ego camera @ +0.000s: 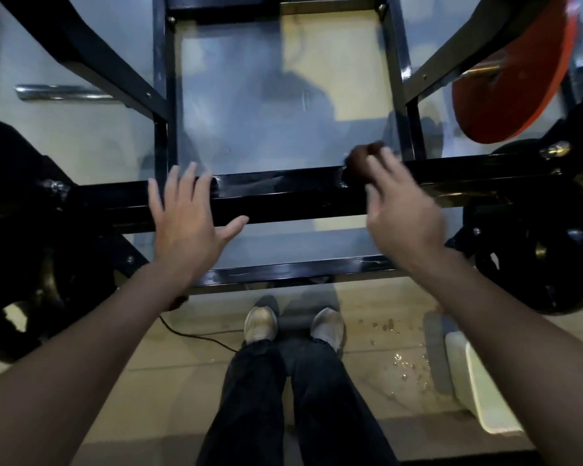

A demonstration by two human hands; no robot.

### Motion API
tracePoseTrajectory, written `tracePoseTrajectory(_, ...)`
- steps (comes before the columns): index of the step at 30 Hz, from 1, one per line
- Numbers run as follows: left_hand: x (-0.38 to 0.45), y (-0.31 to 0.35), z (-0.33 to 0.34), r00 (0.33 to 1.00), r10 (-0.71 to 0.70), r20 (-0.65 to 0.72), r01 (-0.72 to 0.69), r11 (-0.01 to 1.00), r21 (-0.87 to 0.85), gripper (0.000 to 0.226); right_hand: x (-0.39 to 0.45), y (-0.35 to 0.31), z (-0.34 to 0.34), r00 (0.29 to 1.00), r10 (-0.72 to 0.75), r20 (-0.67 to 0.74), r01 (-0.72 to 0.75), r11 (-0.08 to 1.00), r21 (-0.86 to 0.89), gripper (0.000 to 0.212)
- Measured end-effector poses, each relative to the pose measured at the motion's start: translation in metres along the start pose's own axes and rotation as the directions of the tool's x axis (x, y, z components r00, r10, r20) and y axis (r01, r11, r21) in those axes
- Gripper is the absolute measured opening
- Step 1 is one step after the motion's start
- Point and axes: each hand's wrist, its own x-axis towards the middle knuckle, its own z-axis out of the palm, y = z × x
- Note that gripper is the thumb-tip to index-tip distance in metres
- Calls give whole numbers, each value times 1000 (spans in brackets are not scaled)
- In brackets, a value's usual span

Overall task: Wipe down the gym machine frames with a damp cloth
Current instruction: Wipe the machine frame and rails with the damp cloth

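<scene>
**Tiled floor, wet patch, pale wall**

The floor (189, 391) is laid in pale beige tiles with faint joints, lit evenly and rather dimly. Water droplets (401, 358) are scattered on it towards the right. Just beside them stands a white plastic container (485, 398). A thin black cable (199, 336) trails across the tiles at the left. Further off, the surface (249, 105) looks greyish-blue and blurred, with a cream panel (330, 48) and a chrome bar (61, 92) at the left.
</scene>
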Motion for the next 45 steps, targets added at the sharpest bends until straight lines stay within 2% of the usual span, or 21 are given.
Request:
tracePoseTrajectory(4, 12, -38, -11, 997, -46, 62, 47, 999, -10, 101, -4, 21, -9, 976, 193, -101, -193, 981, 10, 51)
tracePoseTrajectory(7, 21, -47, -14, 1000, 2, 19, -1, 999, -44, 85, -7, 2, -3, 958, 256, -133, -254, 967, 32, 52)
tracePoseTrajectory(12, 25, -53, -9, 999, 36, -9, -36, 999, -3, 75, -17, -61, 26, 977, 195, -86, -189, 979, 73, 52)
tracePoseTrajectory(17, 33, -56, -15, 999, 48, 25, -49, 997, 55, 81, -26, -173, 57, 996, 31, 86, -42, 992, 123, 53)
tracePoseTrajectory(20, 34, -58, -23, 995, 59, 82, -67, 992, 103, 86, -21, -203, 65, 983, -74, 165, 53, 990, 129, 52)
tracePoseTrajectory(22, 23, -69, -29, 997, 51, 57, -52, 998, 21, 80, -17, -196, 61, 978, -113, 176, 95, 990, 106, 51)
tracePoseTrajectory(24, 1, -88, -31, 998, 21, -57, -26, 996, -90, 63, -20, -173, 55, 981, -123, 149, 112, 991, 79, 50)
tracePoseTrajectory(26, -20, -108, -31, 977, -80, -195, 46, 984, -175, 44, -25, -144, 46, 993, -78, 91, 73, 995, 64, 51)
tracePoseTrajectory(27, -28, -118, -30, 966, -134, -223, 91, 977, -194, 40, -29, -130, 42, 998, -32, 58, 29, 998, 58, 52)
tracePoseTrajectory(30, -41, -138, -25, 965, -200, -171, 175, 973, -151, 47, -37, -105, 31, 994, 110, -10, -110, 993, 42, 51)
tracePoseTrajectory(33, -44, -144, -18, 971, -168, -169, 148, 981, -124, 53, -45, -118, 33, 985, 171, -13, -170, 984, 47, 51)
tracePoseTrajectory(36, -40, -142, -13, 958, -190, -214, 159, 975, -157, 49, -44, -160, 49, 991, 127, 44, -130, 988, 80, 52)
tracePoseTrajectory(40, -35, -143, -14, 952, -198, -234, 166, 975, -149, 44, -32, -233, 78, 992, -25, 123, 11, 993, 116, 51)
tracePoseTrajectory(45, -36, -148, -13, 959, -168, -227, 140, 981, -135, 50, -23, -306, 101, 930, -162, 330, 141, 986, 84, 67)
